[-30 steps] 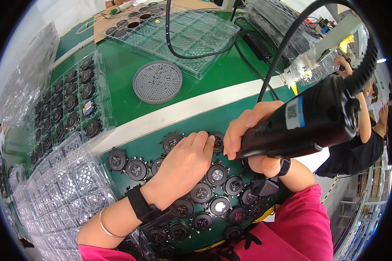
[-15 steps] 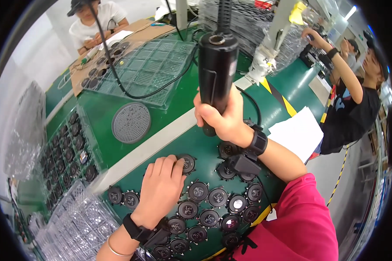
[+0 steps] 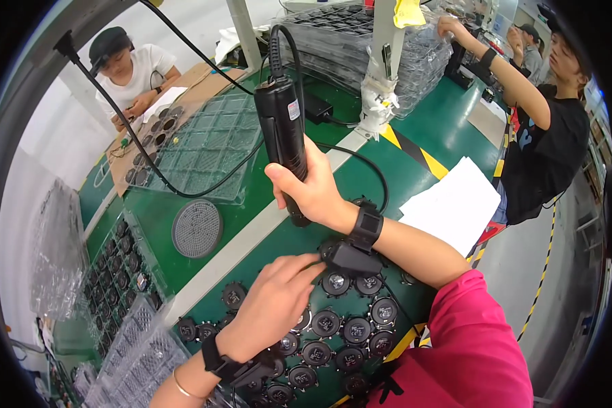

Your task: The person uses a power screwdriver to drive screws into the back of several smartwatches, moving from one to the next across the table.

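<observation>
My right hand is wrapped round a black electric screwdriver, held upright above the bench with its cord rising from the top. My left hand is open, palm down, its fingers stretched toward a round black watch case below my right wrist. Whether the fingertips touch that case is hard to tell. Several more watch cases lie in loose rows on the green bench beside and beneath my left hand. Another watch case lies just left of it.
A grey perforated disc lies beyond a pale strip. Clear trays with dark round parts stand at left, an open tray farther back. White papers lie at right. A cable loops behind my right hand. Two people sit nearby.
My left hand has moved right, off the watch case it covered, uncovering one at its left. My right hand still holds the screwdriver, now tilted slightly. The whole view has shifted.
</observation>
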`<action>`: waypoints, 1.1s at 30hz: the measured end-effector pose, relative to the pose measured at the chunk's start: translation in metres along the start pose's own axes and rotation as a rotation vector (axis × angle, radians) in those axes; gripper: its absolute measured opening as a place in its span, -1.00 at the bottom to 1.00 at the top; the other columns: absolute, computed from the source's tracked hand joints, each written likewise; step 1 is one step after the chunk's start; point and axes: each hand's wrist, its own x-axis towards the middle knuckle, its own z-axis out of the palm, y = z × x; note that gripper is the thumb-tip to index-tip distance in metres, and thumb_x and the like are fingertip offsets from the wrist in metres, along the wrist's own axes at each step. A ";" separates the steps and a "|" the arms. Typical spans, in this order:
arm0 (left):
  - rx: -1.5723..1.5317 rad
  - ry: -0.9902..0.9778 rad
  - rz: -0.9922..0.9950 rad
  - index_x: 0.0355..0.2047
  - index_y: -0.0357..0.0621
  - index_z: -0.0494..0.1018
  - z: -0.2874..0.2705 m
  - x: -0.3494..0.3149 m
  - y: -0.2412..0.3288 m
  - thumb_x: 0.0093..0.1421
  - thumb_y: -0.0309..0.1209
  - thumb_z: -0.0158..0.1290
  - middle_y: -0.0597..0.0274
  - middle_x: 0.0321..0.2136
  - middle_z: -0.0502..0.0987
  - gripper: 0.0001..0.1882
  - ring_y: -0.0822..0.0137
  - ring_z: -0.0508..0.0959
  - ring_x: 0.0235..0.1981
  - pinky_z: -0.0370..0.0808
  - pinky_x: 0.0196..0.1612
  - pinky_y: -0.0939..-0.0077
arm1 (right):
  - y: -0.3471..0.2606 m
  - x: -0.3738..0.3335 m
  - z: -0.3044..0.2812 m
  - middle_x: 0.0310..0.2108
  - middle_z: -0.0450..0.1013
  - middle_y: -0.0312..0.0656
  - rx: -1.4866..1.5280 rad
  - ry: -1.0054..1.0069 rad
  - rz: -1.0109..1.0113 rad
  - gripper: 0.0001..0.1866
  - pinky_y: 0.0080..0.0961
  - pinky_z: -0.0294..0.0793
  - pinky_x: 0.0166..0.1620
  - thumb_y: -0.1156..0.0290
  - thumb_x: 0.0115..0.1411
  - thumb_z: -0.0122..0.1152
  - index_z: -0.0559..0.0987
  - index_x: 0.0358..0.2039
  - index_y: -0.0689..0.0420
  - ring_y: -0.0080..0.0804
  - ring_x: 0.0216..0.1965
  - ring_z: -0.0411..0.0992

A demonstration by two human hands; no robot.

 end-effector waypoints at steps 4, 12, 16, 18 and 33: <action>0.158 -0.058 0.122 -0.06 -0.30 0.49 0.020 0.014 -0.008 0.08 -0.60 0.10 0.03 0.01 0.47 -0.64 0.04 0.43 0.09 0.40 0.10 0.21 | 0.003 -0.001 -0.001 -0.58 0.41 -0.34 0.008 0.000 -0.004 -0.64 -0.65 0.34 -0.63 0.29 0.21 0.34 0.38 -0.16 0.20 -0.66 -0.69 0.36; 0.228 0.021 0.066 -0.13 -0.24 0.54 0.010 -0.005 -0.031 0.07 -0.60 0.15 0.11 -0.04 0.52 -0.69 0.02 0.47 0.10 0.44 0.12 0.21 | -0.004 -0.004 -0.005 -0.51 0.41 -0.17 -0.015 -0.037 -0.061 -0.58 -0.54 0.41 -0.59 0.25 0.25 0.25 0.29 -0.08 0.22 -0.46 -0.68 0.41; 0.109 0.107 0.019 -0.20 -0.22 0.57 0.011 -0.017 -0.039 0.03 -0.60 0.21 0.16 -0.09 0.54 -0.73 0.05 0.51 0.05 0.51 0.06 0.22 | -0.013 -0.009 0.004 -0.55 0.41 -0.14 0.022 -0.060 -0.102 -0.50 -0.53 0.41 -0.59 0.09 0.24 0.26 0.29 -0.12 0.22 -0.42 -0.68 0.42; 0.077 0.136 -0.005 -0.22 -0.21 0.58 0.013 -0.020 -0.041 0.01 -0.59 0.23 0.17 -0.10 0.55 -0.74 0.06 0.52 0.03 0.53 0.04 0.23 | -0.016 -0.015 0.009 -0.59 0.41 -0.13 0.047 -0.066 -0.089 -0.41 -0.53 0.41 -0.60 -0.04 0.21 0.26 0.29 -0.13 0.23 -0.41 -0.68 0.42; 0.057 0.222 -0.002 -0.22 -0.17 0.60 0.022 -0.021 -0.047 0.04 -0.57 0.21 0.23 -0.15 0.56 -0.75 0.11 0.51 0.01 0.55 -0.01 0.28 | -0.011 -0.029 0.015 -0.63 0.40 -0.13 -0.072 -0.150 -0.084 -0.24 -0.55 0.43 -0.59 -0.21 0.08 0.33 0.28 -0.15 0.25 -0.42 -0.68 0.40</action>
